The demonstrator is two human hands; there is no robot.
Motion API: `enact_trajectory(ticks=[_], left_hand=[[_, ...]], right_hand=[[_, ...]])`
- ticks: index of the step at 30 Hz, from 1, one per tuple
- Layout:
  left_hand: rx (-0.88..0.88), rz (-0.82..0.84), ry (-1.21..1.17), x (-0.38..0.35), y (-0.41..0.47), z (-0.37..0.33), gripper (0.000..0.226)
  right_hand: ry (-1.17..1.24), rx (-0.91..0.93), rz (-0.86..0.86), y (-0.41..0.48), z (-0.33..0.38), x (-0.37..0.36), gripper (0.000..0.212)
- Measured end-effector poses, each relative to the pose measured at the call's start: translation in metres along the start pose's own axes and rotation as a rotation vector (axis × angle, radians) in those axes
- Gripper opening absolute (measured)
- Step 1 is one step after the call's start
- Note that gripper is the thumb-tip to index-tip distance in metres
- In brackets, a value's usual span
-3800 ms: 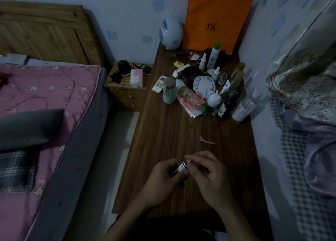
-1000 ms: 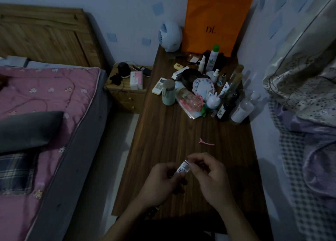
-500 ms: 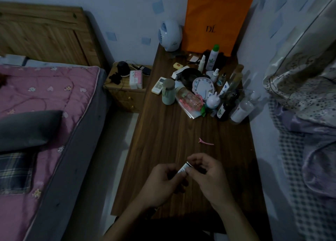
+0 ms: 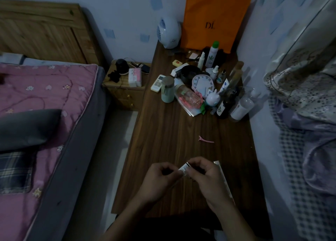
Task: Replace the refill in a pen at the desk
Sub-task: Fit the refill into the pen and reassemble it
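Note:
Over the near part of the wooden desk (image 4: 163, 131), my left hand (image 4: 159, 181) and my right hand (image 4: 208, 180) meet fingertip to fingertip. Both pinch a small pen (image 4: 184, 168); its white labelled end shows between the fingers. The rest of the pen is hidden in the hands and the dim light. A long pale flat strip (image 4: 223, 179), perhaps a refill packet, lies on the desk just right of my right hand, partly covered by it.
A pink hair clip (image 4: 206, 140) lies mid-desk. Bottles, a clock (image 4: 201, 83), a green cup (image 4: 167, 92) and an orange bag (image 4: 214, 17) crowd the far end. A bed (image 4: 41, 113) runs along the left, a nightstand (image 4: 125, 88) beside it, fabric on the right.
Both hands stay together on the pen at the same spot, fingers shifting slightly. The pale strip right of my right hand shows now; earlier frames did not show it.

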State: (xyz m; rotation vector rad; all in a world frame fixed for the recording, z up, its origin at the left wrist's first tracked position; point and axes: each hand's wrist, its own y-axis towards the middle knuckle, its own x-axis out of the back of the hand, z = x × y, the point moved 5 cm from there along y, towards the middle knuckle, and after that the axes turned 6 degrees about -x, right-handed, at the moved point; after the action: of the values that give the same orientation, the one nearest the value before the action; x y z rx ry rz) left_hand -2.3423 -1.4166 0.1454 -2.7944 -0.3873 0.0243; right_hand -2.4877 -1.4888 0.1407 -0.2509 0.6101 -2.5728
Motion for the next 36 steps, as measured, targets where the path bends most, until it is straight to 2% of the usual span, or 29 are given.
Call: enact_trajectory(ticks=[8, 13, 16, 20, 23, 26, 31, 36], left_hand=[[0.074, -0.087, -0.155, 0.005, -0.002, 0.012, 0.015], [0.190, -0.090, -0.092, 0.007, 0.001, 0.031, 0.018], [0.229, -0.053, 0.007, 0.008, 0.003, 0.043, 0.015], [0.279, -0.029, 0.003, 0.010, 0.000, 0.062, 0.018], [0.298, -0.036, 0.076, 0.018, 0.001, 0.079, 0.020], [0.304, -0.041, 0.165, 0.029, 0.003, 0.098, 0.020], [0.330, -0.035, 0.303, 0.044, 0.005, 0.123, 0.016], [0.338, -0.049, 0.374, 0.051, 0.005, 0.132, 0.015]], right_hand=[[0.164, -0.190, -0.025, 0.002, -0.028, -0.026, 0.015], [0.251, -0.227, -0.080, 0.008, -0.038, -0.022, 0.018], [0.397, -0.313, -0.130, 0.015, -0.052, -0.015, 0.014], [0.537, -0.416, -0.160, 0.027, -0.076, 0.006, 0.014], [0.433, -0.422, -0.243, 0.037, -0.097, 0.027, 0.014], [0.128, -0.397, -0.308, 0.044, -0.118, 0.038, 0.023], [-0.180, -0.338, -0.256, 0.053, -0.137, 0.022, 0.024], [-0.304, -0.321, -0.239, 0.067, -0.149, 0.010, 0.023]])
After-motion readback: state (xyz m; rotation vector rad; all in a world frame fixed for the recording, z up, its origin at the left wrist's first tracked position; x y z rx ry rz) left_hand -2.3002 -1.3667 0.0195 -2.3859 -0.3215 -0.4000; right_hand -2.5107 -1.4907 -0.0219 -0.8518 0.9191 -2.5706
